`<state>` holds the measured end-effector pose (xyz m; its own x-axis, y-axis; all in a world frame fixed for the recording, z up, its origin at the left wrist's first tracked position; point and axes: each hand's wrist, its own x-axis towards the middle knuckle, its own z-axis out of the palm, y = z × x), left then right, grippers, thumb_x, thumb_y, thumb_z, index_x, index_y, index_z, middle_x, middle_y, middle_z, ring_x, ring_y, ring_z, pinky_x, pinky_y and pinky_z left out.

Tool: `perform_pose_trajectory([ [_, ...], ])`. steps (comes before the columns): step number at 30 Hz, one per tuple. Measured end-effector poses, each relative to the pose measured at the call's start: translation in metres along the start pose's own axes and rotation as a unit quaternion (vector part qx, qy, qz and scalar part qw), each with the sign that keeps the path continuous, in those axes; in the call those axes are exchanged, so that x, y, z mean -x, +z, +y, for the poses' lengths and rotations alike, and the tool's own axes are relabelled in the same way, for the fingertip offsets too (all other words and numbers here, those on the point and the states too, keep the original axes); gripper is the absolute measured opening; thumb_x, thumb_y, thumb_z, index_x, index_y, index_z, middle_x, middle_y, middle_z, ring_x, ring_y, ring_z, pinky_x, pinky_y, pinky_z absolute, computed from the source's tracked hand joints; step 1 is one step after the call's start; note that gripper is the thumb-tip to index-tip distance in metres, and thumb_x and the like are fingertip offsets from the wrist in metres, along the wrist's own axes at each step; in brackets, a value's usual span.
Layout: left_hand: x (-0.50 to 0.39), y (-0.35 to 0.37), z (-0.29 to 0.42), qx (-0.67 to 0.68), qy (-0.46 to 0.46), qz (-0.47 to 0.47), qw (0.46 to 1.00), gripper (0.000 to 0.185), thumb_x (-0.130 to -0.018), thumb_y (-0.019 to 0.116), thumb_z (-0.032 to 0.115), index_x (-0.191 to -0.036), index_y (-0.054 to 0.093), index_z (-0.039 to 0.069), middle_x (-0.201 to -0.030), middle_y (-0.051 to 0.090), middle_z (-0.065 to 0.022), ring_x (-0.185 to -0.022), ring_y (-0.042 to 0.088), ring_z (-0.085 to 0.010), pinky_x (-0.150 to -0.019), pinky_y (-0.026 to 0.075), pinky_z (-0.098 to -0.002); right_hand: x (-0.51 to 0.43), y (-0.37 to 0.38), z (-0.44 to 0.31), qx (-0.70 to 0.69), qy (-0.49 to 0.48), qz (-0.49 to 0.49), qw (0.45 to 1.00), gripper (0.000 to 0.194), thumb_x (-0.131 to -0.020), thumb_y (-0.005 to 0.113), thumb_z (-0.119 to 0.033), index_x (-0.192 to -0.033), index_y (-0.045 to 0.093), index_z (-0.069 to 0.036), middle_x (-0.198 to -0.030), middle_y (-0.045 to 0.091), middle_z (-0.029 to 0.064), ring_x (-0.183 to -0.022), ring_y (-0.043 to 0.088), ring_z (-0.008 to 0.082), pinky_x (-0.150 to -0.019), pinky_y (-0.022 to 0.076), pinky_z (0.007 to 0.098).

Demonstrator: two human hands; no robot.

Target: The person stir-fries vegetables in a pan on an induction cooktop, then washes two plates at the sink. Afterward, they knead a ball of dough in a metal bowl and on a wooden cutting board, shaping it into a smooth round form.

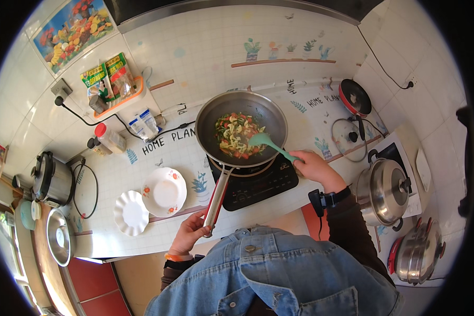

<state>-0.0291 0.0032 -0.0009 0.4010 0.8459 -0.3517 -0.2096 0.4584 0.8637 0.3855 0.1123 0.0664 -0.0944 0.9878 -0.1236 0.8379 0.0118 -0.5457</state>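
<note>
My left hand (189, 232) grips the end of the long metal handle (219, 197) of a frying pan (241, 98). Egg-like pieces, red chunks and chopped greens (239, 134) lie mixed in the middle of the pan. With my right hand (314, 168) I hold a green spatula (276, 146), its head resting at the right side of the food. Beneath the pan is a black induction cooktop (256, 183), its control panel showing in front. The pan hides most of the cooking zone.
Left of the cooktop are a floral plate (164, 191) and a scalloped white dish (131, 213). Farther left stand seasoning jars (110, 137), an electric pressure cooker (52, 179) and a metal basin (59, 237). A lidded steel pot (383, 193), glass lid (349, 146) and small red pan (355, 98) are right.
</note>
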Motion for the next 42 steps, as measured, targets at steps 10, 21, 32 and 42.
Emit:
perform_pose_trajectory([
  [10, 0.0, 0.003, 0.0, 0.006, 0.006, 0.003, 1.0, 0.054, -0.085, 0.068, 0.003, -0.136, 0.049, 0.002, -0.095, 0.067, -0.0082, -0.078, 0.06, -0.0138, -0.071, 0.049, -0.0276, -0.038, 0.037, -0.031, -0.082, -0.026, 0.006, 0.996, 0.039, -0.091, 0.053, -0.022, -0.127, 0.058, -0.006, -0.112, 0.065, 0.02, -0.104, 0.062, 0.0362, -0.089, 0.0486, 0.0395],
  [21, 0.012, -0.007, -0.006, -0.005, 0.014, 0.032, 0.999, 0.048, -0.089, 0.067, 0.012, -0.134, 0.051, 0.0, -0.097, 0.068, -0.0085, -0.081, 0.062, -0.0144, -0.076, 0.052, -0.0281, -0.071, 0.044, -0.022, -0.073, -0.022, 0.035, 0.996, 0.039, -0.093, 0.051, -0.022, -0.128, 0.057, -0.006, -0.117, 0.064, 0.0203, -0.108, 0.061, 0.0348, -0.091, 0.0474, 0.0391],
  [32, 0.016, -0.056, -0.067, 0.087, -0.037, 0.156, 0.983, 0.039, -0.099, 0.052, 0.026, -0.129, 0.052, 0.0, -0.097, 0.068, -0.011, -0.073, 0.065, -0.0186, -0.072, 0.055, -0.0334, -0.066, 0.055, -0.034, -0.178, 0.046, -0.013, 0.983, 0.04, -0.093, 0.051, -0.022, -0.129, 0.056, -0.005, -0.117, 0.063, 0.0207, -0.107, 0.061, 0.0344, -0.091, 0.0471, 0.0373],
  [42, 0.0, -0.103, -0.094, 0.268, 0.003, 0.361, 0.893, 0.049, -0.095, 0.061, 0.032, -0.128, 0.046, 0.001, -0.116, 0.06, -0.0167, -0.101, 0.063, -0.0252, -0.082, 0.054, -0.0371, 0.002, 0.087, 0.002, -0.295, 0.071, 0.094, 0.948, 0.038, -0.098, 0.053, -0.014, -0.136, 0.052, -0.011, -0.075, 0.053, -0.0025, -0.06, 0.048, 0.0048, -0.053, 0.0398, 0.0208],
])
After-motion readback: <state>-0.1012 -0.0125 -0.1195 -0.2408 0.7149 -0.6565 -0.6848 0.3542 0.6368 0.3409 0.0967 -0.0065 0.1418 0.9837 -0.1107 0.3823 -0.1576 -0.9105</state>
